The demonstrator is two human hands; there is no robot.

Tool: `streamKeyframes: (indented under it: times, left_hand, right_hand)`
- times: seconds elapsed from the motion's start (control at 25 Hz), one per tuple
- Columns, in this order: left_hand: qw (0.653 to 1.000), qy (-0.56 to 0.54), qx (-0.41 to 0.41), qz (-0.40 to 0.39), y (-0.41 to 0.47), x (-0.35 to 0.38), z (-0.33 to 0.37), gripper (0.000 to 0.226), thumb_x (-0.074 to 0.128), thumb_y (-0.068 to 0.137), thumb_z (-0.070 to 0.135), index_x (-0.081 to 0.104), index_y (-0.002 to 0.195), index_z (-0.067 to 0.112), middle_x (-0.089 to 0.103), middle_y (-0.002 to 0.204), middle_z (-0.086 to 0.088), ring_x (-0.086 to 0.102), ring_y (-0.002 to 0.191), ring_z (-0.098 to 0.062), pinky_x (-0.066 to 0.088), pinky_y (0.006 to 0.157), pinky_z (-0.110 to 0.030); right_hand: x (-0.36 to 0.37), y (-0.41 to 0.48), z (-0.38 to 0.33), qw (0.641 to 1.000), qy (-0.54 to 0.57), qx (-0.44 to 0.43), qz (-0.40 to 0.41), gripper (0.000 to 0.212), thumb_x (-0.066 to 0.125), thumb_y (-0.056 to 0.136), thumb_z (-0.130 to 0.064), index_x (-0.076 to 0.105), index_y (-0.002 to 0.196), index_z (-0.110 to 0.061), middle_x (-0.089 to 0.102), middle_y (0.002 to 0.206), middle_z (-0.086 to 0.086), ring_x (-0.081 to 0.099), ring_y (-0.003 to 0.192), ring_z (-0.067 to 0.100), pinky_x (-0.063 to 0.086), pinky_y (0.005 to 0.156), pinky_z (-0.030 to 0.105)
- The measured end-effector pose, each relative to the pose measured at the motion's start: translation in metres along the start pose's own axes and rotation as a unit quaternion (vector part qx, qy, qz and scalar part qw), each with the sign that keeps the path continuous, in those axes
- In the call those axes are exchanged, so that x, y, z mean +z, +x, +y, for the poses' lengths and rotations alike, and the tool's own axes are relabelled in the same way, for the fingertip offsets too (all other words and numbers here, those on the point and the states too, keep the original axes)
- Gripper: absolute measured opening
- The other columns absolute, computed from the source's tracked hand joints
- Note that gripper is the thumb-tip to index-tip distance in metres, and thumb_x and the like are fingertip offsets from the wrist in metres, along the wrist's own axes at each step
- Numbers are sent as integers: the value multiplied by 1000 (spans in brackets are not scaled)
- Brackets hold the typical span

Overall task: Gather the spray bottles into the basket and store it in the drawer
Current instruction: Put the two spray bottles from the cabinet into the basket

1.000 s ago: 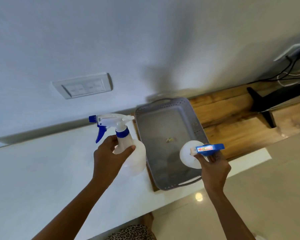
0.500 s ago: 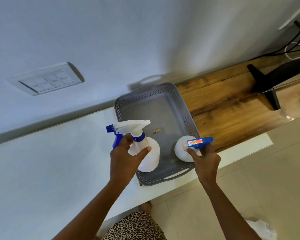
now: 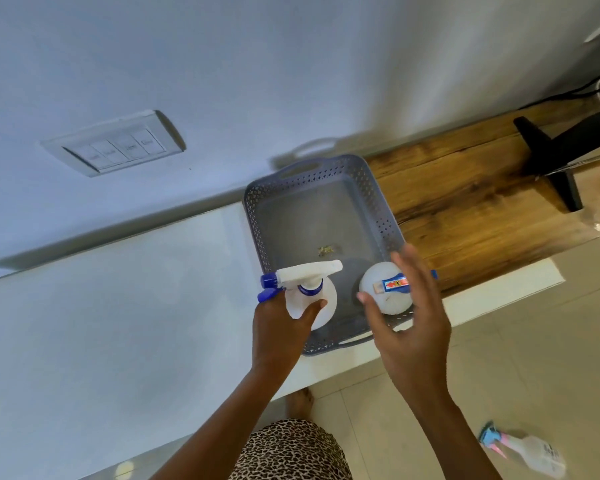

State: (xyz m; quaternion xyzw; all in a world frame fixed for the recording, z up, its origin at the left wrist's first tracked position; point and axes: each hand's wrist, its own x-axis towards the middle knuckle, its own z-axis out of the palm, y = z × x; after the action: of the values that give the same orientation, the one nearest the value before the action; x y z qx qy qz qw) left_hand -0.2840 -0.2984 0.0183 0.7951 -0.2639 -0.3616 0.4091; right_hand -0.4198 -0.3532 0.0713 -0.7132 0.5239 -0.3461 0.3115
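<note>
A grey perforated basket [image 3: 326, 188] sits on the white counter, partly over the wooden top. My left hand [image 3: 281, 327] grips the neck of a white spray bottle with a blue nozzle [image 3: 309, 282], which stands in the basket's near left corner. A second white spray bottle with a blue trigger head [image 3: 385, 289] stands in the near right corner. My right hand [image 3: 409, 320] hovers over it with fingers spread and holds nothing. A third spray bottle with a pink and light-blue head [image 3: 530, 452] lies on the floor at the lower right.
A white counter [image 3: 118, 323] runs along the wall and meets a wooden top [image 3: 482, 209] on the right. A black stand [image 3: 555, 157] and cables sit at the far right. A switch plate [image 3: 118, 147] is on the wall. Beige floor tiles lie below.
Both bottles went down into the basket. My right hand let go of the blue-headed bottle and opened above it. My left hand still grips the other bottle.
</note>
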Motion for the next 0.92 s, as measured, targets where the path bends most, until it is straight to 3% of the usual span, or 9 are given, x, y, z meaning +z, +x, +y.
streamKeyframes:
  times: [0.12,0.2,0.28,0.32,0.4,0.44,0.52,0.72,0.92]
  left_hand:
    - [1000,10,30,-2,-1,5,-2,44,73,72,25,59,112,14,64,95,6,60,86,-9,36,64,10]
    - [998,32,54,-8,-2,6,-1,47,71,73,28,58,115,11,59,93,9,59,87,-9,34,66,11]
    - [994,39,86,-52,-3,4,-1,52,70,73,33,53,120,19,58,102,12,56,93,-4,41,80,4]
    - [990,60,101,-83,-3,4,-6,54,70,73,36,49,122,26,59,113,11,55,102,-5,45,93,-10]
    - [972,178,93,-125,-6,3,-20,62,63,79,45,35,132,28,44,142,0,36,134,-20,18,116,-38]
    - [961,236,70,-129,-10,-1,-29,69,56,82,48,25,139,25,29,152,-2,16,143,-23,0,115,-39]
    - [957,263,42,-113,-16,-8,-44,73,48,85,52,15,144,23,13,157,0,-5,145,-20,-13,109,-32]
    - [958,271,20,-91,-25,-19,-58,61,42,88,52,29,139,21,16,156,-1,-5,145,-20,-11,110,-33]
    - [965,245,13,-90,-45,-27,-60,48,41,90,47,41,130,20,24,154,-2,2,145,-19,-4,112,-33]
  right_hand:
    - [10,25,-25,977,2,-31,-210,63,72,76,-18,42,131,-25,47,137,-5,41,130,10,34,102,12]
    - [18,36,-28,955,-75,-26,-284,47,69,80,-15,55,125,-20,60,128,1,55,119,20,43,97,25]
    - [22,39,-23,946,-116,-19,-301,35,68,82,-15,62,116,-15,67,118,8,63,106,25,48,91,32]
    - [24,37,-19,945,-118,-12,-304,34,67,82,-15,63,116,-14,67,118,9,64,104,26,49,91,32]
    - [26,32,-8,943,-122,14,-309,35,66,83,-17,62,118,-13,65,122,9,63,106,26,49,93,34]
    - [27,29,-3,942,-126,25,-310,35,65,83,-18,61,118,-13,64,123,9,62,107,26,49,94,35]
    - [31,23,3,945,-131,30,-299,35,65,83,-16,62,117,-11,65,122,11,62,107,28,49,94,37]
    - [37,18,7,955,-128,38,-266,35,66,82,-13,62,116,-8,67,116,14,63,103,32,51,89,41]
    - [41,7,5,951,-127,46,-278,44,65,84,-13,52,125,-12,57,131,11,54,118,28,45,99,40]
